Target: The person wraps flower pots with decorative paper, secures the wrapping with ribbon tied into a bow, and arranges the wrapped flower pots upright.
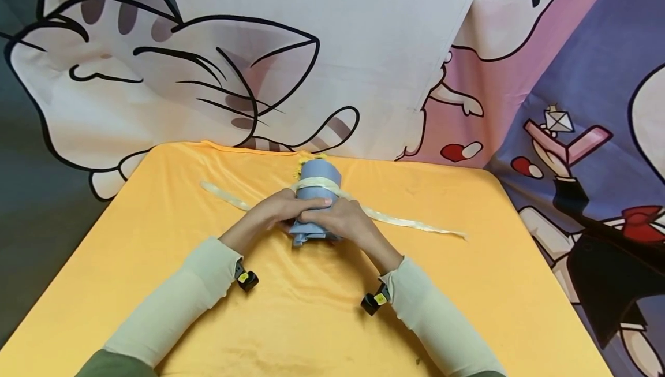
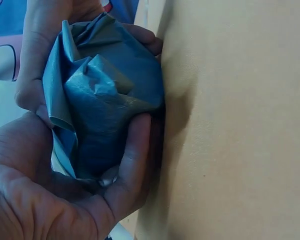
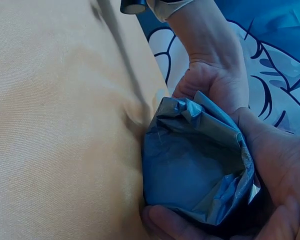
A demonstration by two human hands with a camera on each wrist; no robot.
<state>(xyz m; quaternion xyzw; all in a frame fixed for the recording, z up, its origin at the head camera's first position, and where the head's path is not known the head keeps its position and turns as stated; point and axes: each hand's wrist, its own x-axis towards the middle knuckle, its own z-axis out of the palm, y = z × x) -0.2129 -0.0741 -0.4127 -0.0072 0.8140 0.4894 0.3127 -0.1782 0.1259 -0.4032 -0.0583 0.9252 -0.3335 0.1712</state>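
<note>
A bouquet wrapped in blue paper [image 1: 314, 193] lies near the table's far edge, with small yellow flowers [image 1: 300, 166] showing at its far end. A cream ribbon [image 1: 318, 182] passes over its middle. My left hand [image 1: 277, 206] grips the near part from the left, the thumb across the top. From the right, my right hand [image 1: 340, 218] grips the same part. In the left wrist view, the crumpled near end of the paper [image 2: 105, 95] sits between both hands. The right wrist view shows the folded paper rim [image 3: 240, 145] around a hollow.
One ribbon tail [image 1: 224, 195] stretches left over the yellow cloth; the other tail [image 1: 415, 224] runs right. The yellow cloth [image 1: 291, 325] covers the table. A cartoon-printed curtain [image 1: 374, 65] hangs close behind the far edge.
</note>
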